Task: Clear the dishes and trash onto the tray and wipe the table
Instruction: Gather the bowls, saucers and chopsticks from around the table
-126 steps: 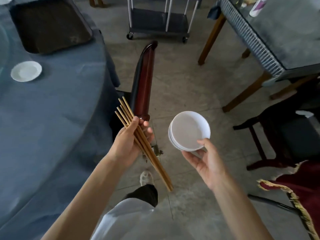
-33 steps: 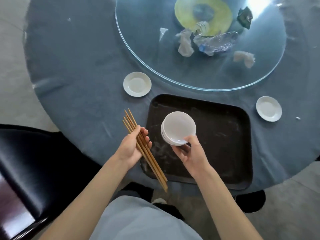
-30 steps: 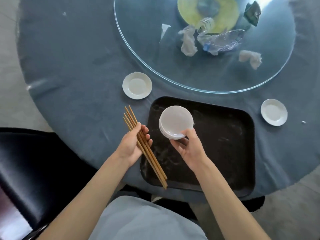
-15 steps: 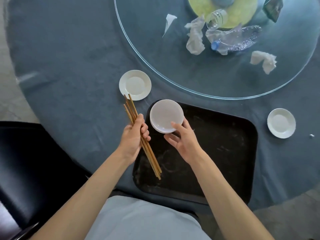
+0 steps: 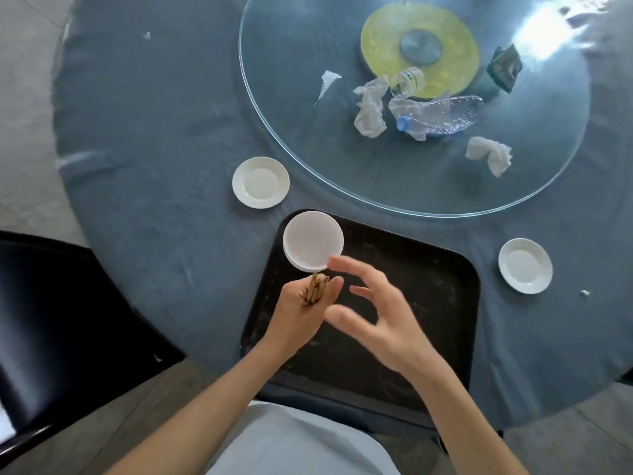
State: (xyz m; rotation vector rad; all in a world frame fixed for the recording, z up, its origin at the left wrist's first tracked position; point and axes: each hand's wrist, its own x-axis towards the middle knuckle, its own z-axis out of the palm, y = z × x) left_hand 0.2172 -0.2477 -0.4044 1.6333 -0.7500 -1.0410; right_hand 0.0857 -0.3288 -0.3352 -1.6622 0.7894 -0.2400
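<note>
White bowls (image 5: 312, 241) sitting in tray (image 5: 445, 303) far-left corner; right hand (image 5: 380, 313) released, left hand (image 5: 301, 313) grasping chopsticks (image 5: 317, 289). Two saucers (image 5: 261, 182), turntable trash (image 5: 370, 108), wiping the bench remaining.

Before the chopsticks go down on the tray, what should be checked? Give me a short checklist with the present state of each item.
1. Stack of white bowls sits in the far left corner of the black rectangular tray: ok.
2. Right hand is open and free of the bowls: ok.
3. Left hand grips the bundle of wooden chopsticks: ok.
4. Bare tray surface for the chopsticks: ok.
5. Chopstick count: cannot tell.
6. Two small white saucers collected: not ok, both on the blue tablecloth.
</note>
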